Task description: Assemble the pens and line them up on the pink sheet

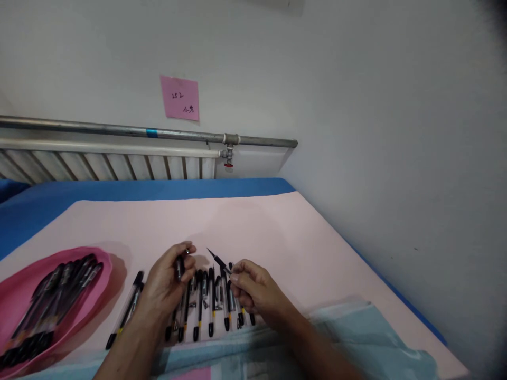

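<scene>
So the uncapped black gel pen (217,258) is up in the air over the pink sheet (253,227), tilted with its point up and to the left. The right hand (255,287) has it pinched between thumb and fingers near the lower end. Left hand (164,277) is half curled around a black pen cap (180,267), with a small shiny piece (187,252) at the fingertips, too tiny to make out.

Right below the hands there's a row of clear-barreled pens (211,309) lying side by side, some loose caps (205,283) mixed in. A couple more pens (124,311) sit off to the left, just beside a pink basin (106,266) with a big pile of capped pens (59,295) in it. Crumpled bluish plastic (356,330) along the near edge, radiator (114,164) and a pink note (180,99) at the back wall.
</scene>
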Available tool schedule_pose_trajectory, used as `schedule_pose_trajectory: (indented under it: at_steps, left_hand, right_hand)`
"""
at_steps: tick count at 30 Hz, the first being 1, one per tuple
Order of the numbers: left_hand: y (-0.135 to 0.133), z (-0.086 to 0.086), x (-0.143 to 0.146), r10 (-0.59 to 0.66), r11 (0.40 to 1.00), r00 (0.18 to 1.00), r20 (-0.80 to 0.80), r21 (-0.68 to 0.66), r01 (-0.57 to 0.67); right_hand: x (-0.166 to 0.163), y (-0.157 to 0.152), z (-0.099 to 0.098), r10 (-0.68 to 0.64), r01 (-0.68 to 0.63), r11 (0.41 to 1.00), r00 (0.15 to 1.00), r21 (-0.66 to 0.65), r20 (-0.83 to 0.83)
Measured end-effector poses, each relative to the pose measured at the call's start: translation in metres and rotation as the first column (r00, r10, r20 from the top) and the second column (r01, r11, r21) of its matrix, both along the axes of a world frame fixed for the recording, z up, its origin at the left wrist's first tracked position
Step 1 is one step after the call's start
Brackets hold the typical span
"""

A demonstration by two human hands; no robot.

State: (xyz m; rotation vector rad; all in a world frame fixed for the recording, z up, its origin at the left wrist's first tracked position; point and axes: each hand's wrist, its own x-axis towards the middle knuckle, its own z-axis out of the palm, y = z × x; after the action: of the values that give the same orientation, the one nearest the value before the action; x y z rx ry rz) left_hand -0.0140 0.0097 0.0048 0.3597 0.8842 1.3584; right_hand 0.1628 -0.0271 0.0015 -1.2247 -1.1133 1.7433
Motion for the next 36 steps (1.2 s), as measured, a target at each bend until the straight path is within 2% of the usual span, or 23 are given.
schedule_pose_trajectory:
  at_steps: [3,6,9,12,14,16,18,20,23,25,26,28,30,32,34,36]
  left_hand:
    - [-0.007,0.001,0.01,-0.203,0.978,0.974,-0.098,0.019,0.206]
    - [-0.012,0.003,0.018,-0.211,0.974,0.965,-0.156,0.049,0.221]
    - [-0.007,0.003,0.009,-0.114,0.989,0.98,-0.161,0.075,0.127]
    - [0.006,0.001,-0.016,0.117,0.986,0.987,-0.112,0.13,-0.102]
    - [0.013,-0.001,-0.032,0.255,0.959,0.966,-0.05,0.138,-0.246]
    - [0.015,-0.002,-0.037,0.287,0.951,0.958,-0.011,0.127,-0.283]
    - [0.01,-0.001,-0.028,0.198,0.973,0.98,-0.026,0.123,-0.193]
    - [0.002,0.0,-0.009,0.032,0.994,0.995,-0.093,0.111,-0.021]
    - [-0.012,0.0,0.021,-0.18,0.979,0.967,-0.181,0.064,0.194]
    - [-0.016,-0.002,0.031,-0.233,0.967,0.951,-0.202,0.056,0.248]
    - [-0.017,-0.002,0.032,-0.232,0.967,0.951,-0.204,0.06,0.249]
    - [-0.014,-0.004,0.028,-0.188,0.976,0.961,-0.204,0.071,0.206]
    - [-0.01,-0.005,0.021,-0.12,0.987,0.974,-0.193,0.084,0.138]
    - [-0.008,-0.006,0.016,-0.073,0.992,0.981,-0.178,0.093,0.091]
    - [-0.007,-0.006,0.014,-0.071,0.992,0.981,-0.179,0.089,0.088]
    - [-0.008,-0.005,0.016,-0.091,0.991,0.977,-0.195,0.081,0.108]
  right_hand:
    - [-0.001,0.0,-0.001,0.01,-0.01,1.0,1.0,-0.015,-0.011]
    - [-0.002,0.0,-0.001,0.037,-0.038,0.998,0.999,-0.039,-0.02]
    - [0.0,0.0,0.0,0.072,-0.071,0.997,0.997,-0.025,0.023]
    - [0.005,0.0,0.001,0.099,-0.104,0.994,0.99,0.043,0.102]
    - [0.009,0.002,0.0,0.044,-0.067,0.989,0.984,0.131,0.172]
    - [0.011,0.005,-0.001,-0.066,0.012,0.975,0.969,0.224,0.238]
    - [0.011,0.007,-0.001,-0.165,0.093,0.958,0.952,0.27,0.259]
    - [0.008,0.007,-0.001,-0.18,0.11,0.957,0.951,0.27,0.251]
    - [0.002,0.004,-0.002,-0.016,-0.049,0.966,0.969,0.254,0.246]
    - [0.002,0.002,-0.004,0.072,-0.143,0.957,0.96,0.253,0.272]
    - [0.005,0.002,-0.005,0.062,-0.142,0.955,0.954,0.261,0.293]
    - [0.015,0.003,-0.007,-0.04,-0.067,0.956,0.935,0.287,0.352]
    - [0.03,0.005,-0.011,-0.154,0.006,0.948,0.883,0.317,0.444]
    - [0.045,0.005,-0.015,-0.228,-0.002,0.932,0.776,0.363,0.588]
    - [0.056,0.003,-0.02,-0.283,-0.078,0.908,0.609,0.412,0.74]
    - [0.06,-0.001,-0.024,-0.306,-0.175,0.896,0.423,0.408,0.853]
